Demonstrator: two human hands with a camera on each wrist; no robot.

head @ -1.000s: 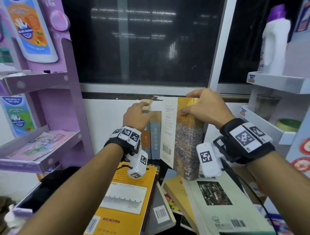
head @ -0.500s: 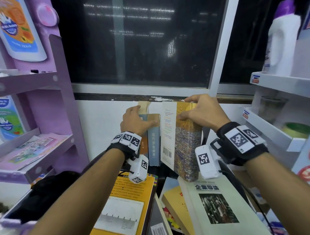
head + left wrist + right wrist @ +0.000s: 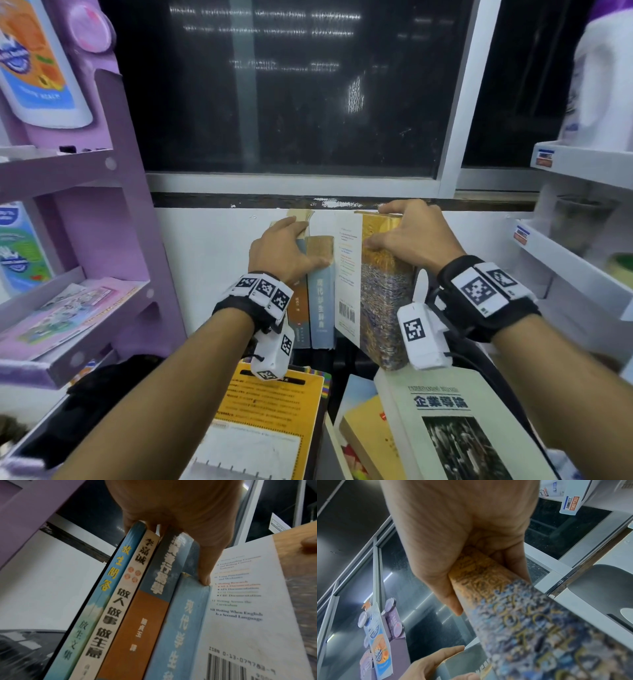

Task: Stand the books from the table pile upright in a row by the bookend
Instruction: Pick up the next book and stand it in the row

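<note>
The thick paperback (image 3: 380, 301) is clamped at its top by the right hand (image 3: 411, 236), upright at 3 o'clock of the book row (image 3: 320, 298); row tops are gripped by the left hand (image 3: 284, 250); judged heavy, floppy-covered; spine-side grip advised.

Left strap (image 3: 236, 310): black, topped with white square-code tiles.
Right strap (image 3: 507, 322): alike.
Left camera box (image 3: 274, 353): white, coded.
Right camera box (image 3: 423, 337): alike.

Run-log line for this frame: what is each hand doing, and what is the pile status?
left hand: holds tops of upright row | right hand: grips thick book by top edge, upright beside row | pile: several books lying flat
</note>
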